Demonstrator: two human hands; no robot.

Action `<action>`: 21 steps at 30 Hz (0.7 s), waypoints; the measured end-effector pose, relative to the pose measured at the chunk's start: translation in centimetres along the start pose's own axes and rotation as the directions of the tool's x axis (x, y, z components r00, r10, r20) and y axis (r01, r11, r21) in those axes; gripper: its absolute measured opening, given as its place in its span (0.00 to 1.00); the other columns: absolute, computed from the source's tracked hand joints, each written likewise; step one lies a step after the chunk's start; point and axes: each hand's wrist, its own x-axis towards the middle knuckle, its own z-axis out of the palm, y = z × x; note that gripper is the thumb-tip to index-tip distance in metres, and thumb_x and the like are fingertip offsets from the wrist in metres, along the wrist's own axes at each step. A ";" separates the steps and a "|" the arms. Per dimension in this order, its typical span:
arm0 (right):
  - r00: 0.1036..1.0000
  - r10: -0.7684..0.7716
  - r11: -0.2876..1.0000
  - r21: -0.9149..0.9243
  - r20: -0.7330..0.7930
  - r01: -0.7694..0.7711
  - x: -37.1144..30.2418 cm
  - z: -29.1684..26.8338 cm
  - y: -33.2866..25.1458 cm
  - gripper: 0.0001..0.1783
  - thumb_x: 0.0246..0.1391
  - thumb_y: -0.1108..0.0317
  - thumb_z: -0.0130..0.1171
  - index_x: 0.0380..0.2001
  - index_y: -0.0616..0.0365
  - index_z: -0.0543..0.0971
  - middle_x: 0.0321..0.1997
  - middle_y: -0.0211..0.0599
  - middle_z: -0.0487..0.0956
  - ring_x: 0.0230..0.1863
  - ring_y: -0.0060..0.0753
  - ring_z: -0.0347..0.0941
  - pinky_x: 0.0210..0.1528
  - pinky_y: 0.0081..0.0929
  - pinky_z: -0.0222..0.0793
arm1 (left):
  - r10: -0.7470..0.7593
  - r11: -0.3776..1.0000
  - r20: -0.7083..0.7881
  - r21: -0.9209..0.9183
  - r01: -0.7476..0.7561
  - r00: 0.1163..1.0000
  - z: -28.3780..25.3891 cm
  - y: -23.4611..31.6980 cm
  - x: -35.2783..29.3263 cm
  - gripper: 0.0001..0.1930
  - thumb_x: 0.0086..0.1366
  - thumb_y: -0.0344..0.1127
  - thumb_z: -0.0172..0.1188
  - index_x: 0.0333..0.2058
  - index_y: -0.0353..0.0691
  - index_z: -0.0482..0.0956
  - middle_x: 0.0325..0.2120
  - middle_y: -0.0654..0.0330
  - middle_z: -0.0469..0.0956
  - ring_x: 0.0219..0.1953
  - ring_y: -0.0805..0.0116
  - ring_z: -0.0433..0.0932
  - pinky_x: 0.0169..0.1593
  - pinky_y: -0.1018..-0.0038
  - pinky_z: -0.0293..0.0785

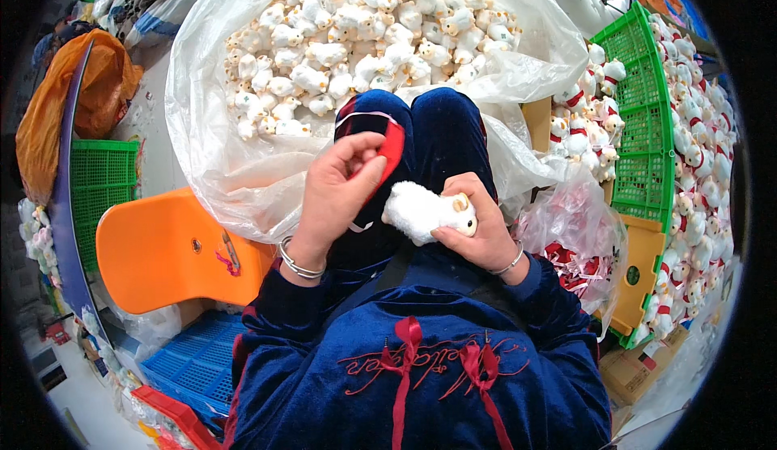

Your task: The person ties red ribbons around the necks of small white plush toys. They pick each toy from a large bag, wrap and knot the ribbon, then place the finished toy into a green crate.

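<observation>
Holding a collarless plush sheep (421,212), the right hand (476,227) sits apart from the left hand (344,187), whose grip is unclear, with piled sheep (328,53) seemingly collarless and red-collared sheep (690,157) rightward.

The plush toy (417,211) is white, the cloth (394,154) red, the chair (154,248) orange.

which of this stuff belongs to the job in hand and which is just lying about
Likely part of the job:
- white toy in the right hand
- red cloth by the left hand
- pile of white toys in front
- bag of red pieces

Probably just lying about:
- orange chair
- blue crate
- cardboard box
</observation>
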 end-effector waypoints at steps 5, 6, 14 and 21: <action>0.996 -0.084 0.994 -0.064 -0.005 0.084 0.1 -0.4 -0.1 0.29 0.44 0.67 0.71 0.51 0.58 0.74 0.47 0.45 0.70 0.49 0.46 0.69 0.53 0.36 0.67 | -0.068 0.994 0.090 0.090 0.060 0.994 1.3 1.4 0.1 0.12 0.65 0.26 0.65 0.47 0.34 0.81 0.31 0.71 0.77 0.32 0.86 0.73 0.37 0.86 0.71; 0.995 -0.098 0.991 -0.095 0.002 0.098 0.1 -0.5 -0.3 0.29 0.43 0.67 0.72 0.51 0.58 0.74 0.47 0.45 0.70 0.48 0.46 0.69 0.52 0.36 0.67 | -0.073 0.993 0.105 0.095 0.064 0.992 1.4 1.3 0.2 0.12 0.65 0.26 0.66 0.47 0.34 0.80 0.30 0.71 0.77 0.32 0.86 0.73 0.37 0.86 0.71; 0.984 -0.173 0.966 -0.187 0.031 0.175 -0.1 -0.7 -1.3 0.43 0.36 0.65 0.80 0.59 0.58 0.74 0.47 0.42 0.71 0.46 0.40 0.69 0.49 0.32 0.67 | -0.014 0.912 0.208 0.404 -0.073 0.978 1.0 2.2 1.3 0.15 0.62 0.27 0.66 0.47 0.32 0.81 0.26 0.69 0.76 0.30 0.82 0.73 0.36 0.79 0.73; 0.982 -0.175 0.962 -0.201 0.078 0.187 0.3 -0.8 -1.6 0.41 0.35 0.65 0.82 0.53 0.59 0.71 0.47 0.43 0.72 0.46 0.41 0.69 0.48 0.33 0.68 | -0.033 0.912 0.225 0.405 -0.063 0.974 1.0 3.7 1.2 0.05 0.61 0.27 0.66 0.34 0.35 0.78 0.23 0.65 0.75 0.27 0.77 0.74 0.32 0.77 0.71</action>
